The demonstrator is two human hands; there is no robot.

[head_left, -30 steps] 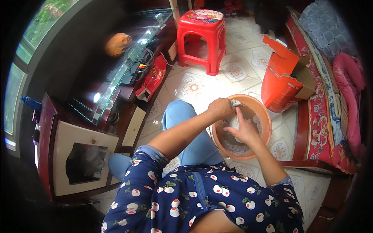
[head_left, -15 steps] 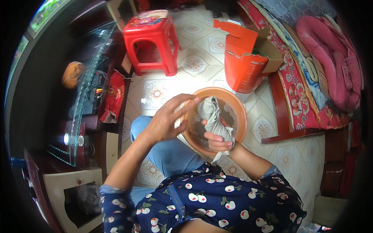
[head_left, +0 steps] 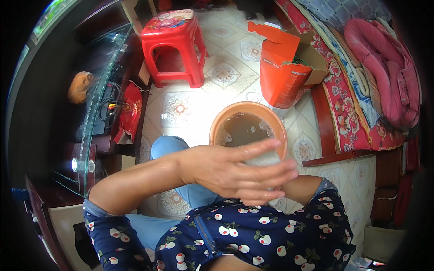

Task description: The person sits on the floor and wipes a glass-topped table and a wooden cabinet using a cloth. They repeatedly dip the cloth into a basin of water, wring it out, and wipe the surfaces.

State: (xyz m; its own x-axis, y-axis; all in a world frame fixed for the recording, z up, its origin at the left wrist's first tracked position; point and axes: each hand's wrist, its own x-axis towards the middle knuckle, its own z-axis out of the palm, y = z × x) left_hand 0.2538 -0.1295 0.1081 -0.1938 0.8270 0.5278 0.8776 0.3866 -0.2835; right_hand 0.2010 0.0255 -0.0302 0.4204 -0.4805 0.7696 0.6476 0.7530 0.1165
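One change: left hand (head_left: 228, 174) has swept to lower centre, grip apart, mostly hiding the cloth (head_left: 266, 159); right hand hidden, grip can't be told.

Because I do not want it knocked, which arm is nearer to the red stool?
Left. The left forearm lies below the red stool in the picture; the right forearm lies lower and far to the right.

Far right now, the orange box (head_left: 282, 83) shows tiny print (head_left: 298, 73), but nothing here is readable!
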